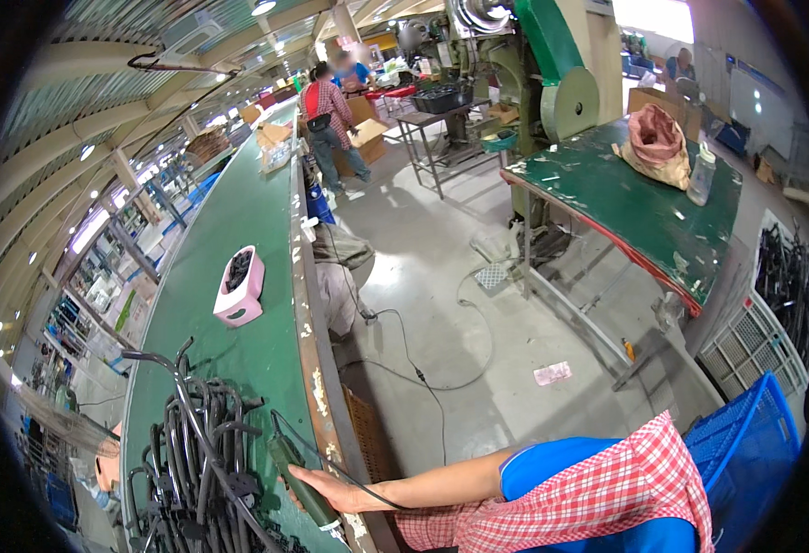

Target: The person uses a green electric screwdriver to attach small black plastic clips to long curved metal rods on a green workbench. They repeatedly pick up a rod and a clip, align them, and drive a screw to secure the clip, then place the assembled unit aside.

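Observation:
My right hand [328,489] is closed around a dark green, cylinder-shaped power screwdriver [292,465]. Its black cord loops from the upper end back past my wrist, and a pale tip shows at the lower end. The tool is held over the near right edge of a long green worktop [197,267]. To the left of it lies a heap of black bent tubes [203,442] with dark fittings, one long tube lying across the top. My left hand is out of the picture.
Farther up the worktop stands a pink box [241,300] holding small dark parts. A green table [589,184] at right bears a sack [655,152] and a bottle [702,175]. Cables [404,341] cross the floor. A blue crate [745,452] is behind my arm; a co-worker [326,120] stands ahead.

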A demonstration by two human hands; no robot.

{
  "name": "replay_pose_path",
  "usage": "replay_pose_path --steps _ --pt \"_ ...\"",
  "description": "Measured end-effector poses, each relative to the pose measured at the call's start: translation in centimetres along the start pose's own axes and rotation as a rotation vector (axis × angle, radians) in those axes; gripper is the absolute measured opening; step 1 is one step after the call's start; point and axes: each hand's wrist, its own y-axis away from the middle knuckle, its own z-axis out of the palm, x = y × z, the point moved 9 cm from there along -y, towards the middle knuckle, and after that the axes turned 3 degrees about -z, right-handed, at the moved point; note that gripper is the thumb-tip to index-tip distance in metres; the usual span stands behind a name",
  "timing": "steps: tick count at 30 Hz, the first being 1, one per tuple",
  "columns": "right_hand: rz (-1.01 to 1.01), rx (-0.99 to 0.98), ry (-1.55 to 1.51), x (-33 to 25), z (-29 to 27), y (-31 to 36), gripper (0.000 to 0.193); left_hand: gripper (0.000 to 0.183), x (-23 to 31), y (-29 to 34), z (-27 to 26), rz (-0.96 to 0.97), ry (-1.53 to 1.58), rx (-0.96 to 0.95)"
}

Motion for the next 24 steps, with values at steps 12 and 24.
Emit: replay_pose_path --steps 12,24 --pt "0.016 -0.027 0.069 0.1 -0.2 -0.3 0.053 0.049 -0.9 0.7 1.7 0.062 0.009 -0.088" --pt "-0.074 -0.206 0.356 -0.5 0.1 -1.0 0.059 0.047 2.9 -0.5 5.0 0.181 0.026 -0.236"
